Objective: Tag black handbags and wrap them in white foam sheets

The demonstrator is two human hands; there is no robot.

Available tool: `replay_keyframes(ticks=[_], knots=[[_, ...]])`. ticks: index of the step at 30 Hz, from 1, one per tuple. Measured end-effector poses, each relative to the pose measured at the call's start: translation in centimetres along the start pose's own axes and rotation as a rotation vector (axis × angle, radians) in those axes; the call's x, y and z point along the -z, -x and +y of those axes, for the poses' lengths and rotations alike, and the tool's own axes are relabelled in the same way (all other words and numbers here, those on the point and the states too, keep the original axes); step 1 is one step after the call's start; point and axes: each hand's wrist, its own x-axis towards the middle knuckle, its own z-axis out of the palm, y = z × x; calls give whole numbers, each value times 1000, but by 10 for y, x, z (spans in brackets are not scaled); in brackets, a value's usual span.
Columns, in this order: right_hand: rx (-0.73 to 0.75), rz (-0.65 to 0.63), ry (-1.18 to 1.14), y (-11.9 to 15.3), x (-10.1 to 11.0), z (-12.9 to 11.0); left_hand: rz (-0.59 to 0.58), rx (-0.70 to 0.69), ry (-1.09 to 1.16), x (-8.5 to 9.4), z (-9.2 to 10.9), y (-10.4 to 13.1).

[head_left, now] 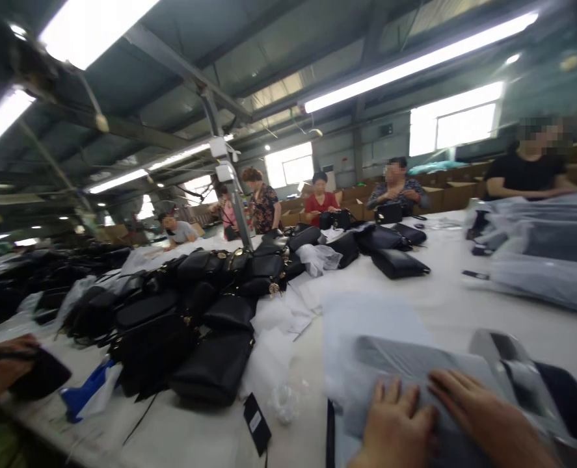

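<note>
My left hand (398, 426) lies palm down with its fingers spread on a dark item wrapped in translucent plastic (415, 364), at the lower right. My right hand (483, 416) rests flat on the same wrapped item, just to the right, its fingers stretched out and close to the left hand. White sheets (366, 315) lie under and behind the wrapped item. A grey and clear tape dispenser (512, 370) stands to the right of my right hand. A black tag (257, 424) lies on the table to the left.
Black bags (214, 367) are heaped on the white table (444, 260) at left and centre. Plastic-wrapped bags (551, 279) are stacked at right. A blue item (86, 393) lies near another person's hand (5, 364). Several people work beyond the table.
</note>
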Motion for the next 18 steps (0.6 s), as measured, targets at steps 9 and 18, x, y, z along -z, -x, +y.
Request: replay_keyframes(ticks=[9,18], knots=[[-244,-50,237,-19,73,0,-229,123,70,31,7,-13],[-730,47,18,48,97,66,-284,175,169,35,2,-11]])
